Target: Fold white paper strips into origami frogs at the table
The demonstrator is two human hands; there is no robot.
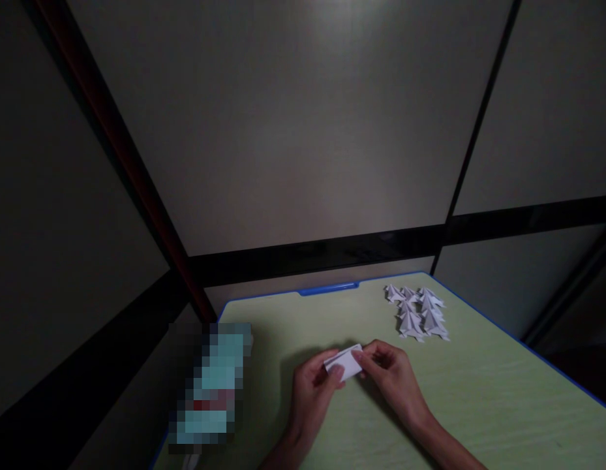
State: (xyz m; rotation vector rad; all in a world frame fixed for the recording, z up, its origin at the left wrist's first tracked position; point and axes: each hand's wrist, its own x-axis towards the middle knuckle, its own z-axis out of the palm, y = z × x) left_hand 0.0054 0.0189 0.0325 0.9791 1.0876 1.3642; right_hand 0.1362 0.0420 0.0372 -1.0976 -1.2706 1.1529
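A small piece of folded white paper is held up just above the table, tilted, between both hands. My left hand pinches its left end, thumb on the front face and fingers behind. On the other end, my right hand grips the upper right corner between thumb and fingers. The paper looks layered along its top edge. Several folded white paper figures, pointed and pleated, sit in a cluster beyond my right hand.
The pale green table has a blue edge and a blue tray-like strip at the back. A pixelated greenish object lies at the left edge with a cable below it. Panelled cabinet doors stand right behind the table.
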